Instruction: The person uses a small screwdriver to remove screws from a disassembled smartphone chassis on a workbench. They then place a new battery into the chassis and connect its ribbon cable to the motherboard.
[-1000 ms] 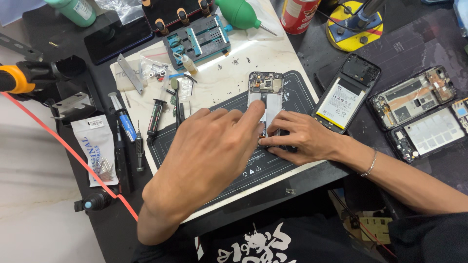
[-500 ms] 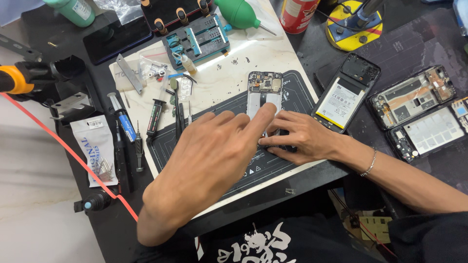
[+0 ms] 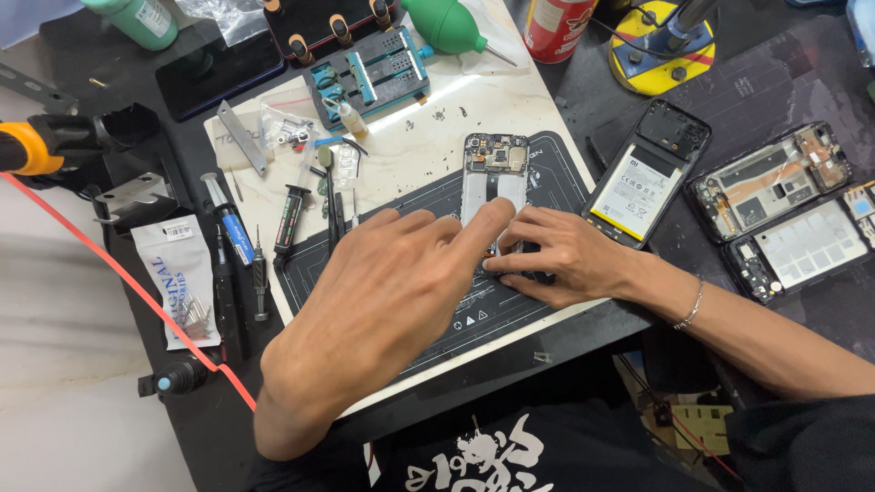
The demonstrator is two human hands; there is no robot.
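An opened phone frame (image 3: 493, 173) with its circuit board showing lies lengthwise on a dark work mat (image 3: 556, 178). My left hand (image 3: 387, 301) is spread flat over the mat, its index finger pressing on the lower part of the phone frame. My right hand (image 3: 556, 255) rests beside it, fingertips pinching the frame's lower edge. The bottom half of the frame is hidden under both hands. I cannot see any tool in either hand.
Screwdrivers and syringes (image 3: 239, 241) lie left of the mat. A blue fixture (image 3: 369, 73), a green blower (image 3: 449, 23) and a red can (image 3: 556, 25) stand behind it. Three more opened phones (image 3: 647, 173) (image 3: 770, 178) (image 3: 802, 246) lie to the right. A red cable (image 3: 128, 282) runs down the left.
My left index finger has slid slightly down and right along the phone frame. My right hand has stayed in place.
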